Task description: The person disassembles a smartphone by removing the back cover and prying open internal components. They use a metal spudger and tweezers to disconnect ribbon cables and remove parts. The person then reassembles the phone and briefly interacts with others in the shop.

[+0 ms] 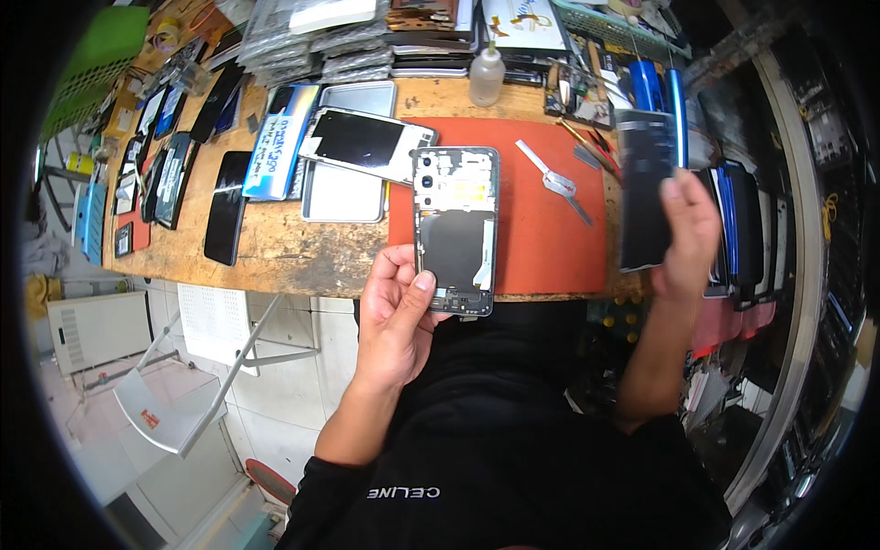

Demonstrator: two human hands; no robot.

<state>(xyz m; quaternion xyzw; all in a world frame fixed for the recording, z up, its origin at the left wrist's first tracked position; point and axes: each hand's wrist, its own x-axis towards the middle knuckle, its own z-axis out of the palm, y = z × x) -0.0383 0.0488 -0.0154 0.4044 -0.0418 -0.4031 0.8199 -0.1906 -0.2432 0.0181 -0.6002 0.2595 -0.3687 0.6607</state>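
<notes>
Your wooden counter (312,252), scuffed and stained, runs across the view, bearing an orange-red mat (550,252) at its middle; beneath and to the left lies a pale tiled floor (295,394) with a white folding chair (156,412). At the back of the counter, stacks of clear-wrapped packages (293,50) rise beside a translucent squeeze bottle (487,81), whose contents cannot be told. Left of the mat sits a shallow silver tray (341,200); a black-and-white phone part (362,144) lies slantwise across it, and a blue-and-white box (278,151) rests just beside it. A pale green basket (587,16) at the upper right holds mixed small items, too crowded to tell apart. On the mat lies a white-handled blade tool (555,182), set diagonally. The opened phone (458,238) is held up in front of the mat's left part, its inner side facing you; its long axis runs nearly straight away from your body, the camera lenses at the far left corner. Your left hand (399,302) grips its near-left edge, thumb on top and fingers behind. Your right hand (687,234) grips a dark rectangular panel (645,202) by its right edge; the panel is blurred, its long axis also pointing away from you.
</notes>
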